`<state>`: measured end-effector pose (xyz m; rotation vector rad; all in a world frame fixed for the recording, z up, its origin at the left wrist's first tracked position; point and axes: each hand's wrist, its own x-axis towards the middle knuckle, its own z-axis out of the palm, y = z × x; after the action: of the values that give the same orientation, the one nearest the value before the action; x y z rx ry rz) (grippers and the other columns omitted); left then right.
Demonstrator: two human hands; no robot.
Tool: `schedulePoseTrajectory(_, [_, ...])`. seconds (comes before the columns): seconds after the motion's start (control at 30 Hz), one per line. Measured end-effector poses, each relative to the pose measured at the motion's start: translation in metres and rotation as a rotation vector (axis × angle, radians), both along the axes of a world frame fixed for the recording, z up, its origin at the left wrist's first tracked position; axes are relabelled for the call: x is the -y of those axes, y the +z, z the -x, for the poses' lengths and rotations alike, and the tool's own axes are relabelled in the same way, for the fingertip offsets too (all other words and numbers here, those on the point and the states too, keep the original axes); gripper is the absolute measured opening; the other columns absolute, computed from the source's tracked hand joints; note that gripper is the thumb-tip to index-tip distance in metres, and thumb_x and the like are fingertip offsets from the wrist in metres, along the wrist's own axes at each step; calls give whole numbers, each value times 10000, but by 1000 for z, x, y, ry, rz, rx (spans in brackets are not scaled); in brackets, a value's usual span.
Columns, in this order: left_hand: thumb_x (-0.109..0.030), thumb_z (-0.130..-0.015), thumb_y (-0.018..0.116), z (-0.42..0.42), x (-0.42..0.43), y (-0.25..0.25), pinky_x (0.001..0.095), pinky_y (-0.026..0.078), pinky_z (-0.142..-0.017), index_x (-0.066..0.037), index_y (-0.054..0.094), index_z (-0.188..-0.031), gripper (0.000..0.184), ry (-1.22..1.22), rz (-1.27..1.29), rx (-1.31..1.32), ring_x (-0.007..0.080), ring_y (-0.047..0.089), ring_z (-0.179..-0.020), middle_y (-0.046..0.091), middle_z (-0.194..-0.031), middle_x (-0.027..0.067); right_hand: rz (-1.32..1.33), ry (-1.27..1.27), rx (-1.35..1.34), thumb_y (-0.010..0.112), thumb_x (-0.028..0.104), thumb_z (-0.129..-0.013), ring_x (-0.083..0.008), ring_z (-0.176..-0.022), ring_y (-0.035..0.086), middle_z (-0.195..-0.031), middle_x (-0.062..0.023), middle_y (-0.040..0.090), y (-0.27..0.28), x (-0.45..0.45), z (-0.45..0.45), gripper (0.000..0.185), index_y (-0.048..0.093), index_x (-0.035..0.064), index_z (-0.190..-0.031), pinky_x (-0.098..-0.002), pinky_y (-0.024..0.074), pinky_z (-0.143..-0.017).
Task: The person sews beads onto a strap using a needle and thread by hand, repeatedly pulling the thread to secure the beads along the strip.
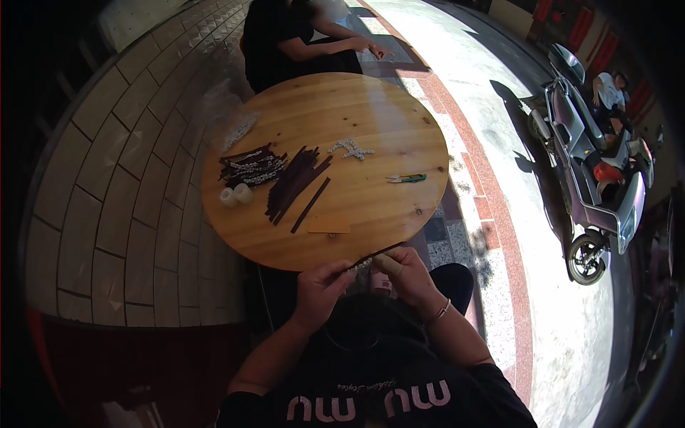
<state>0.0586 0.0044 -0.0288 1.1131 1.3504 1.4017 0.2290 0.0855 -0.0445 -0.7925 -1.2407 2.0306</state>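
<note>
My left hand (321,291) and my right hand (412,279) are both closed, pinching a thin dark strip (387,250) in front of my chest, just off the near edge of the round table (378,214). White beads (363,265) show along the strip between my fingers. Its dark end sticks out past my right hand. Whether a needle or thread is there is too small to tell. On the tabletop lie a fan of plain dark strips (294,182), one separate strip (311,205) and a pile of strips with white beads (253,168).
Two spools of pale thread (236,195) stand at the table's left. Strings of white beads (351,148), thread snips (407,178), an orange card (329,225) and a clear bag (240,131) also lie there. Another person (300,43) sits across; a scooter (581,150) stands on the right.
</note>
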Motion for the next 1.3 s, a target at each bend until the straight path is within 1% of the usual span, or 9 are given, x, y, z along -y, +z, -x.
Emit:
schedulePoseTrajectory(0.03, [-7,-815,603,0,-1,0,187,445,-541,36,634,-935,131,-74,68,131,61,556,-618,633,-760,30,1,-4,0,574,141,-866,-149,-755,610,-816,-51,647,-4,1,0,178,625,-19,-923,-251,485,-669])
schedulePoseTrajectory(0.1, [-13,-817,602,0,-1,2,184,444,-543,36,636,-927,125,-98,81,169,66,564,-630,633,-756,36,221,93,-374,607,134,-838,-160,-768,615,-856,-71,646,-6,4,8,192,624,-14,-959,-261,494,-683])
schedulePoseTrajectory(0.43, [-3,-798,618,10,-2,6,182,440,-539,38,643,-906,118,-318,51,71,74,566,-619,632,-731,52,409,147,-362,583,91,-846,-172,-780,621,-864,-81,628,13,5,5,108,614,-2,-894,-300,513,-733])
schedulePoseTrajectory(0.5, [0,-794,618,10,0,13,181,437,-538,37,643,-902,117,-338,31,-12,72,563,-615,629,-724,50,256,272,-217,591,80,-835,-103,-662,576,-807,-55,615,12,2,2,79,605,8,-863,-190,455,-579])
schedulePoseTrajectory(0.63, [6,-792,612,12,-2,20,181,431,-530,32,644,-891,107,-369,1,-150,65,555,-607,622,-706,45,262,248,-232,590,99,-841,-74,-636,538,-799,-41,599,21,6,2,85,592,19,-868,-165,421,-544])
schedulePoseTrajectory(0.7, [5,-794,610,12,-4,20,183,431,-527,35,643,-888,104,-363,1,-107,67,554,-606,621,-706,45,320,147,-441,598,155,-849,-106,-685,573,-845,-45,616,20,12,5,130,591,34,-895,-200,442,-566])
schedulePoseTrajectory(0.93, [2,-800,603,11,-3,13,188,430,-515,45,640,-886,104,-345,90,155,76,553,-599,622,-712,58,448,160,-436,586,143,-852,-114,-704,581,-846,-51,615,8,13,2,129,591,30,-915,-193,441,-565])
schedulePoseTrajectory(1.13, [4,-793,609,11,-3,18,184,424,-506,52,638,-878,102,-398,58,138,77,556,-588,629,-712,67,360,288,-441,567,147,-867,-104,-722,575,-861,-48,602,21,17,3,136,587,22,-918,-185,419,-558])
schedulePoseTrajectory(1.3, [7,-788,614,7,6,23,189,420,-515,49,636,-882,105,-419,27,177,89,557,-595,631,-737,84,371,-138,-599,536,126,-888,-94,-675,533,-858,-34,573,10,-4,2,116,547,28,-948,-211,410,-570])
